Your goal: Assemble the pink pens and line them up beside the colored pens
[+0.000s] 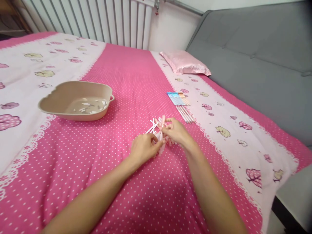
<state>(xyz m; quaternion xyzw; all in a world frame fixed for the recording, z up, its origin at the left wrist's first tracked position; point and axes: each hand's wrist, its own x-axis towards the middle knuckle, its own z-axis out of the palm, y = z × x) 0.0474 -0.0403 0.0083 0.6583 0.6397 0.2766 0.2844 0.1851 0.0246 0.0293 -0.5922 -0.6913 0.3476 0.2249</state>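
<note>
My left hand (145,145) is closed, thumb and fingers pinching a slim, pale pink pen-like piece (161,148). Just above it, my right hand (177,131) also pinches a light pink stick (163,120). Whether both hands grip one pen or two separate parts is hidden by the fingers. Beneath and around the fingertips lies a loose pile of white sticks (151,126) and pink pieces (170,141) on the bedspread. Right of the pile, a neat row of blue and orange pens (179,99) lies above a row of whitish pens (185,114).
A beige plastic basin (52,113) stands at left, with small white and grey bits inside. The pink dotted bedspread (117,78) spreads under everything. Farther back are a pink pillow (186,62), a grey padded headboard (246,58) and a white radiator (104,21).
</note>
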